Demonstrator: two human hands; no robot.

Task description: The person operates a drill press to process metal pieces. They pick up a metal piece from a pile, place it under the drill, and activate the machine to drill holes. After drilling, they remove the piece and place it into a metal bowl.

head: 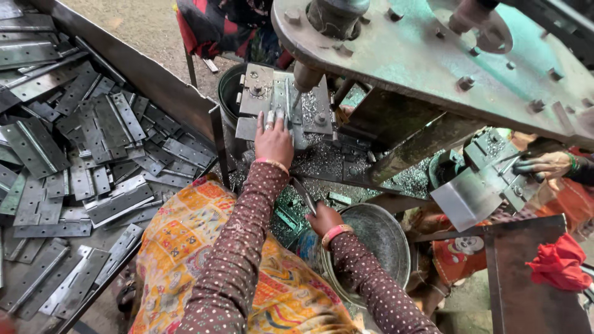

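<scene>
Far out to the left of the fingers, a heap of grey metal hinges (80,154) is spread over a tray, bounded by a slanted steel wall (148,77). The left hand (274,141) is stretched forward with its fingers (270,119) laid flat and nearly straight on a hinge plate (279,102) seated in the press die (257,89) — nothing is gripped, the plate is only pressed down, just below the punch rod (305,77). Metal shavings (322,162) are scattered right of that wrist. Lower down, the right hand (323,218) is curled closed around a thin metal strip (304,196), which juts up-left from the fingertips, just beside the rim of a round steel bucket (396,226). Well to the right, another person's hand (546,165) rests at a second die (495,167).
</scene>
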